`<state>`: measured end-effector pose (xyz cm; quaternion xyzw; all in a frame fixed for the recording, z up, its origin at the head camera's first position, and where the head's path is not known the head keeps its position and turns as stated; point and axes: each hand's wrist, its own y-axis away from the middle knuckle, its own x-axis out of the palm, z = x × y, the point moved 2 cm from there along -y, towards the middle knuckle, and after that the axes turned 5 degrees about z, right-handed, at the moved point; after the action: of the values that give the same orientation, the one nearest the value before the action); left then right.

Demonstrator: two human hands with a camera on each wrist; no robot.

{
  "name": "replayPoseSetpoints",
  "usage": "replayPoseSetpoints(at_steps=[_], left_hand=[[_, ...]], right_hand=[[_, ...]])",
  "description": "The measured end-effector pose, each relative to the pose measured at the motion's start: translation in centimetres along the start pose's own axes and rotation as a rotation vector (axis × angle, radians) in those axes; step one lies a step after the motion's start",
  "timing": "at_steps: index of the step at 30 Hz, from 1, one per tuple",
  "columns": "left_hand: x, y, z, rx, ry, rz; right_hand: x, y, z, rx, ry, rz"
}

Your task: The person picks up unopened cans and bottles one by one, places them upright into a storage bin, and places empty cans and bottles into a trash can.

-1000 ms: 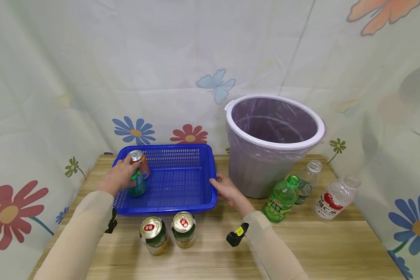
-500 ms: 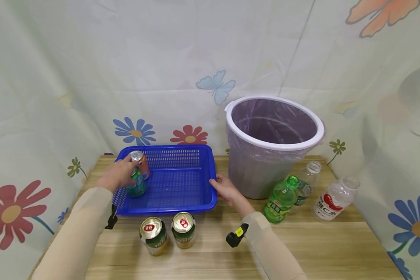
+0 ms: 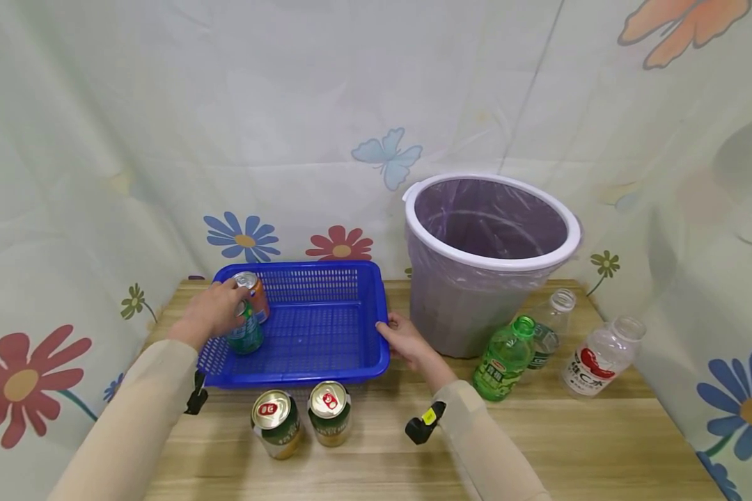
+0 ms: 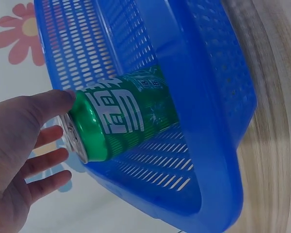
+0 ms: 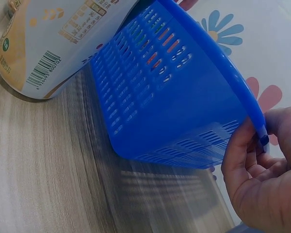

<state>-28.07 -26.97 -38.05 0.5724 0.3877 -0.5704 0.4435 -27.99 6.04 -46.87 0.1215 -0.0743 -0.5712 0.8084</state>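
A blue plastic basket (image 3: 381, 313) sits on the wooden table. In its left end a green soda can (image 3: 246, 338) stands in front of an orange can (image 3: 260, 303). My left hand (image 3: 213, 310) is at the top of the green can. In the left wrist view the left thumb (image 4: 58, 101) lies at the can's upper edge, and the other fingers are spread loosely beyond its lid. My right hand (image 3: 409, 341) holds the basket's right rim; the right wrist view shows thumb and fingers (image 5: 242, 150) pinching that rim.
Two green-and-gold cans (image 3: 277, 426) stand before the basket. A grey bin (image 3: 470, 313) with a purple liner is right of it. Beside the bin stand a green bottle (image 3: 504, 362), a clear bottle (image 3: 548, 334) and a clear bottle with a red-and-white label (image 3: 592, 365).
The left hand has eased slightly left and its fingers have loosened at the green can. The right hand and basket look the same.
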Motion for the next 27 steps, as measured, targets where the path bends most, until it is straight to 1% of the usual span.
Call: replayPoseSetpoints(at_steps=[6,13,17,21,27], left_hand=[[0.0,0.2,-0.4,0.033,-0.038,-0.001],[-0.4,0.7,-0.7,0.035,-0.045,-0.004],[-0.7,1.1,-1.0,0.060,-0.053,-0.013],[-1.2,1.5,-1.6,0.098,-0.065,-0.054],[-2.0,2.1,-2.9,0.174,-0.060,-0.151]], right_hand=[[0.0,0.0,0.0,0.007,-0.002,0.002],[0.1,0.0,0.0,0.007,-0.007,-0.001],[0.1,0.1,0.1,0.004,-0.009,-0.004],[0.1,0.1,0.2,0.001,-0.007,-0.007],[0.1,0.1,0.2,0.000,-0.006,0.007]])
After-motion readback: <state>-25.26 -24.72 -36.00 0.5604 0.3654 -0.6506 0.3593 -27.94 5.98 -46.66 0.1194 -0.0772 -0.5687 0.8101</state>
